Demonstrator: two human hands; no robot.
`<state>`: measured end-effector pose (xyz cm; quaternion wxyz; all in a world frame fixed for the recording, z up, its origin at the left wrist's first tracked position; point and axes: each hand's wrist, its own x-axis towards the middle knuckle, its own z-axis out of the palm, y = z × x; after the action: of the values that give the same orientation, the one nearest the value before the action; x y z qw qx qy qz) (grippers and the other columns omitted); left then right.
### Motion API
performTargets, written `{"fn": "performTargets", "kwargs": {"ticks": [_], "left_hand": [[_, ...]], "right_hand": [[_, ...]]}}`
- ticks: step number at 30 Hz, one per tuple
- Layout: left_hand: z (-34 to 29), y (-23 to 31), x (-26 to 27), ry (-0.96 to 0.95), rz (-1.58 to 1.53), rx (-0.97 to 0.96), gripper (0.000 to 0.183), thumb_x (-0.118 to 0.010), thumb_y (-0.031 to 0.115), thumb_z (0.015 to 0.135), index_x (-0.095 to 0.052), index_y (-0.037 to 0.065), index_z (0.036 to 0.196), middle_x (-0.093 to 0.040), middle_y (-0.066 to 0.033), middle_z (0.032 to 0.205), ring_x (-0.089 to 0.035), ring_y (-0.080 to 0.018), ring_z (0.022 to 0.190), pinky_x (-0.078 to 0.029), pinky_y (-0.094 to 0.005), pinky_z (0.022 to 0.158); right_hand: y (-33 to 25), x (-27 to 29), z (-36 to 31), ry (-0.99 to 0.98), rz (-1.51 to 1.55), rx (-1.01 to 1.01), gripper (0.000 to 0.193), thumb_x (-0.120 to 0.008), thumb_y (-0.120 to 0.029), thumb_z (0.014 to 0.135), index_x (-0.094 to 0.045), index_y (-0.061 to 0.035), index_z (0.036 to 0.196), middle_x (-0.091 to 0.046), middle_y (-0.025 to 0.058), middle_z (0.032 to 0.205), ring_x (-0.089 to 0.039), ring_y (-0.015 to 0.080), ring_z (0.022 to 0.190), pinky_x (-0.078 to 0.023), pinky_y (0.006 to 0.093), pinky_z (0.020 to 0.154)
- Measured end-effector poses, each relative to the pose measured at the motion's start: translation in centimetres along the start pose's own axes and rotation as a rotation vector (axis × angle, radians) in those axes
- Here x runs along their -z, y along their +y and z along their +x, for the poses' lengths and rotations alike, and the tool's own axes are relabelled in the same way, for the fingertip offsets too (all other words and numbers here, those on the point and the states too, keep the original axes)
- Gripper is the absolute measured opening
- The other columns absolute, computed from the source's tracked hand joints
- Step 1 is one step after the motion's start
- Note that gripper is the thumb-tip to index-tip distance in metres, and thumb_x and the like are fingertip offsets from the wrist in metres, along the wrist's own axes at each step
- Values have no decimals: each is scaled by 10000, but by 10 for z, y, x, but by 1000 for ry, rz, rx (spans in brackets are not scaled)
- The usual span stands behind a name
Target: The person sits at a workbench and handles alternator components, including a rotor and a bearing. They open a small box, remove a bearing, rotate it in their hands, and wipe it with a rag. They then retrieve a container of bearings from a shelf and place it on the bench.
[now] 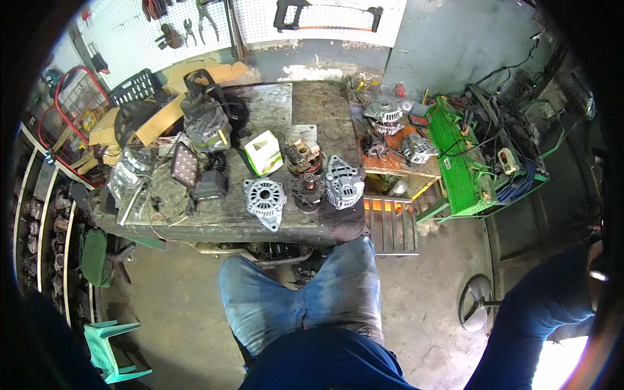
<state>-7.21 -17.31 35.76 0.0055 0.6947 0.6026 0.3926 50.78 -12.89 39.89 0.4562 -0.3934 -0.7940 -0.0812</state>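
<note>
Silver housings point(345, 184) on the desk point(270, 99); both grips out of view.
Whether either grip is apart or together, I cannot tell. Left of the right grip's sleeve point(536, 305) are blue jeans point(344, 286); farther forward, two housings flank a dark cylindrical part point(307, 196), a green-and-white box point(262, 155) behind the left one.

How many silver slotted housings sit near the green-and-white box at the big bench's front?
2: left housing, in front of the box; right housing, past the dark round part. Clutter may hide others.
</note>
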Motion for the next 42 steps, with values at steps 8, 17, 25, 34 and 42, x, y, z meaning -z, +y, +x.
{"fn": "performTargets", "kwargs": {"ticks": [8, 17, 25, 34, 42], "left_hand": [[15, 13, 7, 25, -40, -27, 401, -711, 191, 969, -711, 4, 1323, -724, -157, 1306, -700, -263, 1169, -524, -397, 1076], [14, 14, 15, 48, -49, -56, 399, -709, 203, 971, -712, 2, 1316, -728, -155, 1293, -702, -258, 1160, -524, -393, 1073], [11, 23, 23, 49, -50, -63, 398, -707, 213, 972, -714, 0, 1309, -732, -154, 1282, -704, -254, 1152, -525, -389, 1070], [11, 17, 25, 53, -55, -59, 397, -705, 224, 974, -715, -1, 1301, -737, -153, 1269, -706, -250, 1143, -525, -385, 1066], [9, 10, 27, 46, -67, -50, 397, -703, 234, 975, -717, -3, 1294, -741, -152, 1257, -708, -246, 1136, -525, -382, 1063]], "right_hand": [[5, -15, -9, 27, 66, -24, 309, -738, -223, 952, -718, -6, 1171, -742, 113, 994, -711, 234, 947, -560, 368, 844], [3, -32, -15, 38, 117, -33, 307, -743, -204, 948, -717, -6, 1181, -745, 113, 990, -716, 236, 941, -563, 370, 838], [1, -42, -14, 33, 151, -49, 307, -747, -188, 944, -717, -6, 1189, -748, 113, 986, -720, 238, 935, -566, 372, 832], [2, -53, -17, 26, 159, -69, 308, -752, -170, 940, -717, -5, 1199, -751, 113, 981, -724, 240, 929, -569, 375, 826], [4, -59, -21, 22, 169, -72, 311, -756, -153, 937, -717, -5, 1207, -753, 113, 978, -728, 242, 923, -572, 377, 821]]}}
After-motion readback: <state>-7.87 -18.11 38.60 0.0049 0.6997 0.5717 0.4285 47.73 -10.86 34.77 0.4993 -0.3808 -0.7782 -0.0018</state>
